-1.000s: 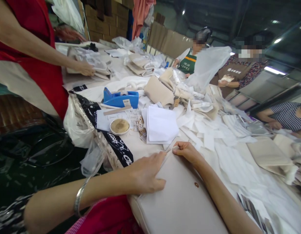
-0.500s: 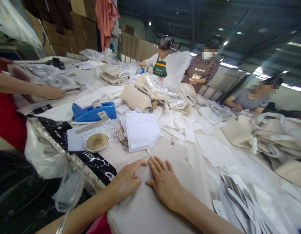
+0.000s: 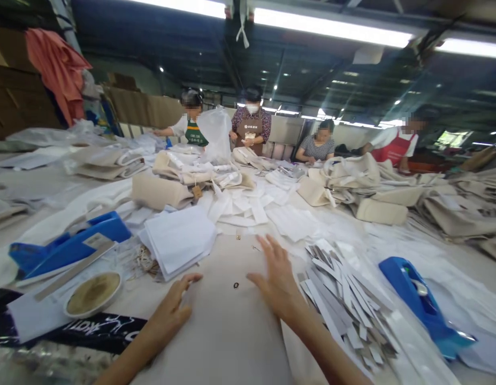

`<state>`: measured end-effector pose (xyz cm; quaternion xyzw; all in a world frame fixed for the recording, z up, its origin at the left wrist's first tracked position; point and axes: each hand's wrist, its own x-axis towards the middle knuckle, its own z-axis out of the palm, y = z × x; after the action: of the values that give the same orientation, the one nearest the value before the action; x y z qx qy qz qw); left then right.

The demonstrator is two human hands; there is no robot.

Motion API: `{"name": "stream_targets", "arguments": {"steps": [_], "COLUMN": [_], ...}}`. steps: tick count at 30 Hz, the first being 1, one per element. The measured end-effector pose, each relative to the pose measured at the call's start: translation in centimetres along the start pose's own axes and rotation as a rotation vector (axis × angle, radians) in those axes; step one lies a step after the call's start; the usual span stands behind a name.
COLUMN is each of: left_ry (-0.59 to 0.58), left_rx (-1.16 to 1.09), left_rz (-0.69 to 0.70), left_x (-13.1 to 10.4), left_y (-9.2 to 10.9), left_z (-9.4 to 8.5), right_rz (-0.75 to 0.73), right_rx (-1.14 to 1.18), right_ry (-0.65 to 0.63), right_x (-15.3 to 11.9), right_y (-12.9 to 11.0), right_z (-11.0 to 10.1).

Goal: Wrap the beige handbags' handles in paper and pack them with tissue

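A beige bag-like piece lies flat in front of me, with a small dark metal ring on it and a gold clasp near its far edge. My left hand is at the piece's left edge, thumb and fingers apart, holding nothing. Over its right side is my right hand, fingers spread and slightly blurred, also holding nothing. A stack of white sheets lies beyond my left hand. Grey and white strips are heaped right of my right hand.
Blue tape dispensers stand at left and right. A round dish sits near the left front. Beige bags and plastic cover the table farther back. Several people stand or sit beyond it, one in a red apron.
The view has swung right, bringing in the right dispenser. My hands have moved apart, and the ring now shows between them. The beige piece lies more squarely in front of me.
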<state>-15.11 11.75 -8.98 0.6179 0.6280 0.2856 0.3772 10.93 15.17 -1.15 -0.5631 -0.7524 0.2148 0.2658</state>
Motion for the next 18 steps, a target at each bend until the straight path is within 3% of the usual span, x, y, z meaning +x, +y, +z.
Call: {"name": "stream_targets", "arguments": {"steps": [1, 3, 5, 8, 11, 13, 16, 18], "left_ry": [0.008, 0.021, 0.024, 0.023, 0.032, 0.027, 0.029, 0.047], "left_rx": [-0.018, -0.051, -0.085, -0.128, -0.15, -0.167, -0.163, -0.153], "left_rz": [-0.003, -0.003, -0.018, -0.032, -0.027, -0.055, -0.085, -0.08], "left_x": [-0.1, -0.3, -0.5, -1.3, -2.6, -3.5, -4.2, -4.3], "left_y": [0.4, 1.4, 2.8, 4.4, 4.7, 4.3, 3.6, 3.3], "left_z": [0.0, 0.0, 0.1, 0.6, 1.6, 2.4, 3.3, 3.6], "right_rz": [0.136, 0.333, 0.435, 0.493, 0.493, 0.427, 0.166, -0.07], "right_rx": [0.11, 0.431, 0.719, 0.859, 0.737, 0.475, -0.034, -0.235], "right_ry": [0.055, 0.011, -0.071, -0.078, -0.107, -0.111, -0.036, -0.066], "right_x": [-1.5, -4.2, -5.9, -6.6, -6.5, -6.4, -5.9, -5.2], "right_y": [0.8, 2.2, 3.1, 3.9, 4.6, 4.6, 3.5, 2.2], "right_z": [-0.3, -0.4, -0.2, -0.8, -2.0, -2.6, -2.8, -2.5]}}
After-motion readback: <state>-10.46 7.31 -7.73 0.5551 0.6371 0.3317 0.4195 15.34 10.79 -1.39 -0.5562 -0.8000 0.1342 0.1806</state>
